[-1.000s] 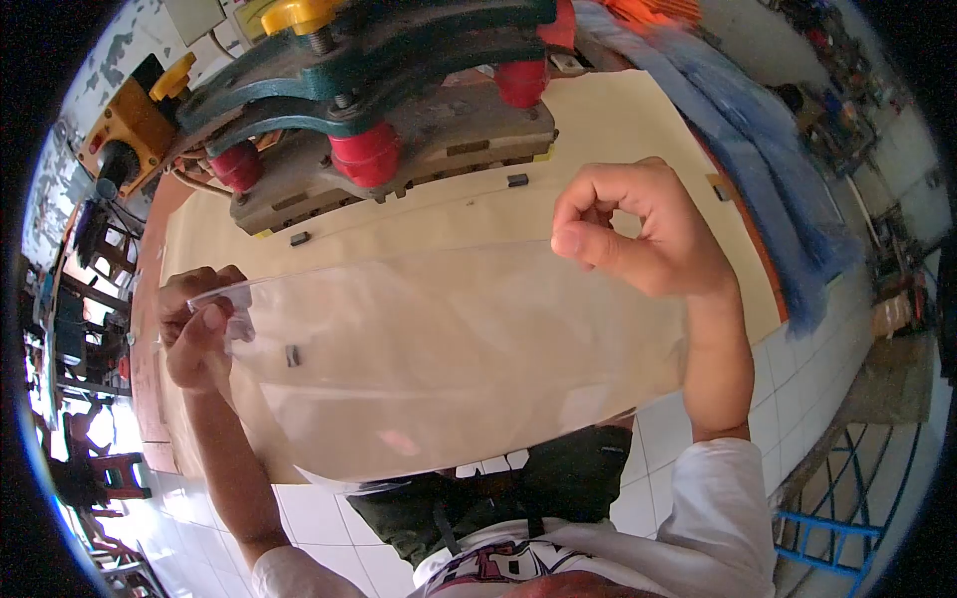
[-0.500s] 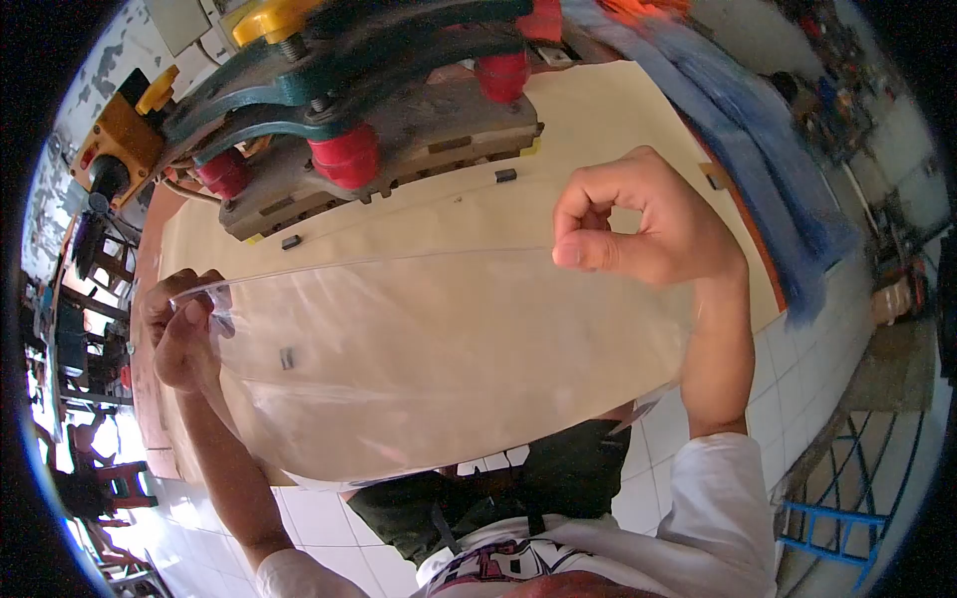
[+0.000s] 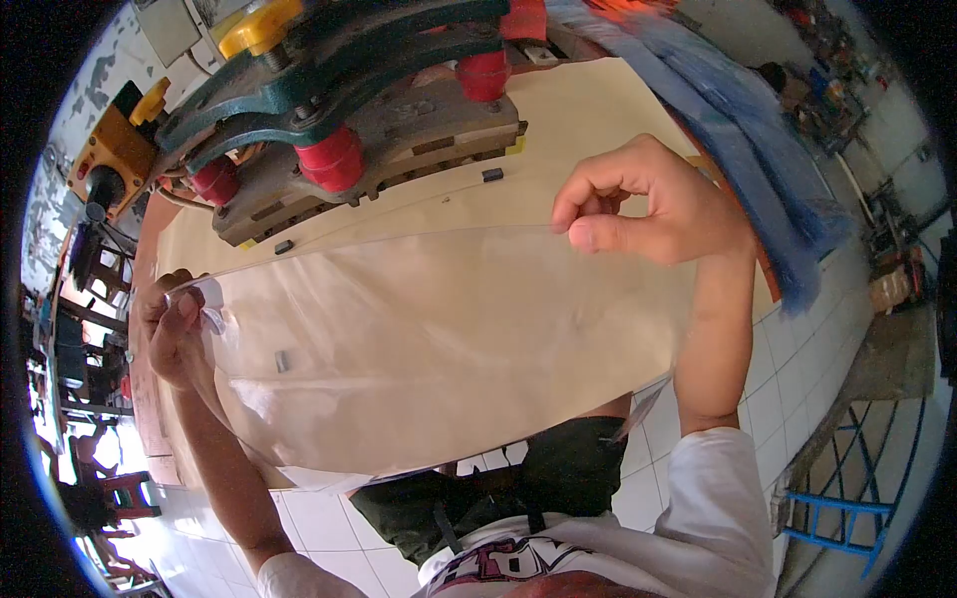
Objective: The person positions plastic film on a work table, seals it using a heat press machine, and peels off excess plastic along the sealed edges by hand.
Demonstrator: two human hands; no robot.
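Observation:
A clear plastic sheet [image 3: 429, 339] stretches between my hands above the pale yellow board [image 3: 588, 120]. My left hand [image 3: 177, 324] pinches its far left corner between thumb and fingers. My right hand [image 3: 653, 199] holds the far edge on the right, with thumb and index finger closed on it. The sheet's near edge hangs in a curve close to my waist. Beyond the sheet stands a press with a heavy metal bar [image 3: 369, 164] and red cylindrical mounts [image 3: 331, 159]. Two small dark blocks lie before the bar, one on the left [image 3: 284, 247] and one on the right [image 3: 492, 174].
Another small grey block [image 3: 282, 361] shows through the sheet. A yellow control box [image 3: 110, 154] with a black knob is at the left. Bluish plastic sheeting [image 3: 738, 140] drapes over the board's right side. A blue metal frame [image 3: 842, 508] stands on the floor at lower right.
Both hands keep hold of the sheet and stay nearly in place. The sheet's far edge has shifted slightly away from me, and the view has moved a little.

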